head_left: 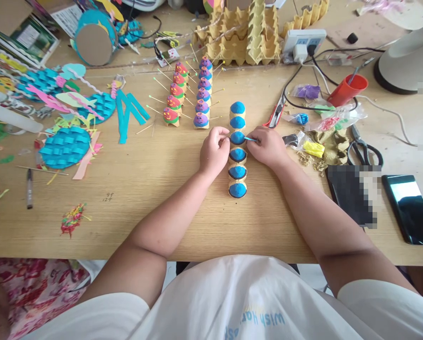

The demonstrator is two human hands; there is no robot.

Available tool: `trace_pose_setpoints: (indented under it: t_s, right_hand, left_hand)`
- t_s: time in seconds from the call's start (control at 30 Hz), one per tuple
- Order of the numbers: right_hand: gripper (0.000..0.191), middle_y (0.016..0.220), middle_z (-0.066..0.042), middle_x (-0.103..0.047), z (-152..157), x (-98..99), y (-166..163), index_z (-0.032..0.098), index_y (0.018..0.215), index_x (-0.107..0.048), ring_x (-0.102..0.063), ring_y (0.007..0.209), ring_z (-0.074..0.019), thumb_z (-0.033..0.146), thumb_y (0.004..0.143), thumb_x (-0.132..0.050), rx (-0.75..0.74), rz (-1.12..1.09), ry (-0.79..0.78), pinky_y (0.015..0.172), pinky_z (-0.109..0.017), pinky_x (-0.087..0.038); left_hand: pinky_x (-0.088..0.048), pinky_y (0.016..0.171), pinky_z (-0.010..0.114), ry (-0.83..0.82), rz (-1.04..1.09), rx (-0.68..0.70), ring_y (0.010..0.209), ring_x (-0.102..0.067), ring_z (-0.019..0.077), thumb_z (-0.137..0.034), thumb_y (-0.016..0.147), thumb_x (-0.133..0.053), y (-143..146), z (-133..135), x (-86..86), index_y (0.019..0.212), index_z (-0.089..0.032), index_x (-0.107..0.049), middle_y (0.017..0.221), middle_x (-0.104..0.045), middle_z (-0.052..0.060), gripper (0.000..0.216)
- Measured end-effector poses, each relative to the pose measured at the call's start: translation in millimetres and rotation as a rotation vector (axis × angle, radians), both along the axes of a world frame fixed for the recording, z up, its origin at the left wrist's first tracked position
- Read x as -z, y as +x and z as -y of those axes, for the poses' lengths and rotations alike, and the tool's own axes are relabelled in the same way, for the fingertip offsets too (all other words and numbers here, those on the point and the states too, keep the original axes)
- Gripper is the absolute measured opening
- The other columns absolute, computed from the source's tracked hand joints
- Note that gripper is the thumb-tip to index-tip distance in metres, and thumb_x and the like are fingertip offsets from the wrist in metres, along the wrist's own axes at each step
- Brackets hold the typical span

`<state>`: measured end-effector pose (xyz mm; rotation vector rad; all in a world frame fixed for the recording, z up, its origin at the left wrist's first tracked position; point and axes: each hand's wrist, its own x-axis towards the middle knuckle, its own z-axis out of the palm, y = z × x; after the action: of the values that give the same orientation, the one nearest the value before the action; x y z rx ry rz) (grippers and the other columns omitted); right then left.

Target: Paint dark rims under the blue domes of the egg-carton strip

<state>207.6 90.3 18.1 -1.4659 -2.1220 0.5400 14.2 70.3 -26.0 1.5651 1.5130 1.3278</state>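
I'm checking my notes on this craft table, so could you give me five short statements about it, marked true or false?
1. The right hand holds a thin blue stick. True.
2. The black scissors lie to the right of the egg-carton strip between the hands. True.
3. The left hand is gripping the scissors. False: it is beside the egg-carton strip, well away from the scissors.
4. The six tops of that strip are yellow. False: they are blue.
5. The red cup is on the right side of the table, as the picture shows it. True.
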Motion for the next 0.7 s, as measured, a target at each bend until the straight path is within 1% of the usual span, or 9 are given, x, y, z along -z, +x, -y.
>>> trace_pose_setpoints:
  t_s: [0.13,0.23,0.3,0.33,0.4,0.47,0.53,0.63,0.7]
  right_hand:
    - [0.016,0.074,-0.003,-0.063,-3.1,3.2,-1.5,0.022,0.067,-0.059,-0.054,0.077,-0.0204,0.018,0.083,-0.058,-0.001,-0.212,0.026,0.073,-0.036,-0.039]
    - [0.009,0.073,0.0,-0.061,-2.3,2.8,-3.7,0.022,0.073,-0.062,-0.053,0.076,-0.0181,0.02,0.082,-0.061,0.021,-0.423,-0.031,0.074,-0.034,-0.042]
    - [0.004,0.073,0.002,-0.061,-0.6,1.6,-5.7,0.021,0.08,-0.065,-0.051,0.073,-0.0159,0.023,0.083,-0.064,0.053,-0.591,-0.114,0.073,-0.033,-0.042]
    - [0.004,0.072,0.003,-0.059,0.3,0.9,-6.8,0.021,0.082,-0.066,-0.049,0.071,-0.0145,0.025,0.083,-0.066,0.064,-0.677,-0.168,0.071,-0.031,-0.041]
    - [0.011,0.068,0.006,-0.051,2.0,-0.7,-8.8,0.022,0.083,-0.064,-0.041,0.064,-0.0117,0.03,0.082,-0.072,0.069,-0.85,-0.293,0.064,-0.029,-0.035]
    - [0.018,0.064,0.007,-0.042,3.5,-2.3,-10.4,0.023,0.084,-0.062,-0.034,0.059,-0.0104,0.033,0.08,-0.076,0.052,-1.004,-0.419,0.057,-0.027,-0.028]
    - [0.021,0.063,0.008,-0.038,4.8,-3.4,-11.2,0.024,0.086,-0.062,-0.03,0.057,-0.0103,0.034,0.08,-0.079,0.037,-1.116,-0.513,0.054,-0.026,-0.023]
    - [0.026,0.064,0.008,-0.037,6.0,-2.8,-11.6,0.024,0.088,-0.061,-0.028,0.056,-0.0103,0.038,0.083,-0.083,-0.009,-1.218,-0.601,0.05,-0.025,-0.024]
    - [0.034,0.064,0.009,-0.034,6.1,-0.9,-12.0,0.026,0.086,-0.057,-0.026,0.055,-0.0103,0.043,0.085,-0.086,-0.077,-1.272,-0.658,0.05,-0.025,-0.028]
  left_hand:
    - [-0.057,0.096,0.033,0.083,0.238,0.063,0.103,-0.075,0.0183,-0.017,0.1,-0.062,2.1,-7.1,5.0,0.112,-0.025,-0.063,0.109,-0.076,0.004,0.014]
    - [-0.057,0.097,0.033,0.103,0.394,0.127,0.102,-0.074,0.0181,-0.03,0.103,-0.069,3.2,-8.7,4.6,0.112,-0.026,-0.064,0.107,-0.075,0.003,0.012]
    - [-0.058,0.097,0.034,0.074,0.487,0.156,0.105,-0.075,0.0191,-0.039,0.102,-0.074,3.6,-7.8,2.1,0.112,-0.026,-0.065,0.108,-0.075,0.003,0.02]
    - [-0.058,0.097,0.034,0.049,0.53,0.167,0.106,-0.075,0.0197,-0.043,0.1,-0.076,3.8,-6.9,0.3,0.112,-0.026,-0.065,0.11,-0.075,0.004,0.024]
    - [-0.059,0.096,0.034,-0.017,0.604,0.181,0.109,-0.076,0.0206,-0.047,0.099,-0.079,4.7,-4.8,-4.0,0.114,-0.027,-0.065,0.114,-0.077,0.003,0.029]
    - [-0.061,0.095,0.034,-0.081,0.652,0.182,0.11,-0.077,0.0208,-0.048,0.098,-0.079,6.1,-2.5,-9.3,0.116,-0.028,-0.065,0.116,-0.078,0.003,0.03]
    - [-0.062,0.094,0.033,-0.136,0.663,0.165,0.113,-0.078,0.0207,-0.046,0.1,-0.076,7.7,-0.5,-15.3,0.118,-0.029,-0.065,0.119,-0.08,0.003,0.028]
    - [-0.064,0.095,0.033,-0.221,0.637,0.121,0.119,-0.079,0.0207,-0.044,0.105,-0.068,8.7,1.4,-23.8,0.127,-0.03,-0.065,0.122,-0.082,0.004,0.027]
    - [-0.065,0.096,0.036,-0.258,0.659,0.145,0.122,-0.079,0.0222,-0.049,0.106,-0.066,8.3,2.0,-28.4,0.128,-0.03,-0.064,0.124,-0.082,0.004,0.028]
